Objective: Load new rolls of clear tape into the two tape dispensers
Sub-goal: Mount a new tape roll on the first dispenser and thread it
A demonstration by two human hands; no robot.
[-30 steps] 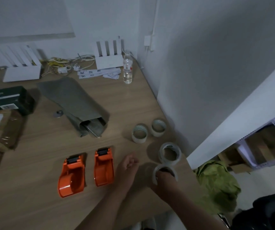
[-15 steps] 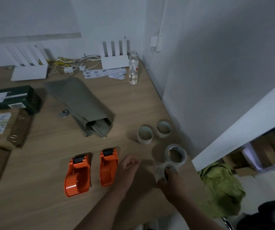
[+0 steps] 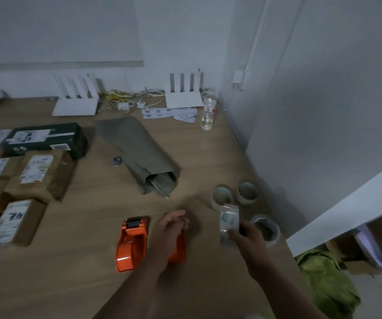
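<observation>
My right hand (image 3: 247, 238) pinches clear tape roll (image 3: 229, 224), lifted on edge above desk (image 3: 81, 272). My left hand (image 3: 170, 229) loosely curled, empty, over second orange dispenser (image 3: 178, 249). First orange dispenser (image 3: 131, 245) just left. Three spare rolls (image 3: 246, 192) nearby.

My left hand (image 3: 170, 229) hangs palm-down, fingers (image 3: 180, 221) loosely curled, gripping nothing. My right hand (image 3: 248, 237) is raised with its fingers pinched shut on a tape roll (image 3: 228, 223). Both forearms reach forward, bare.
</observation>
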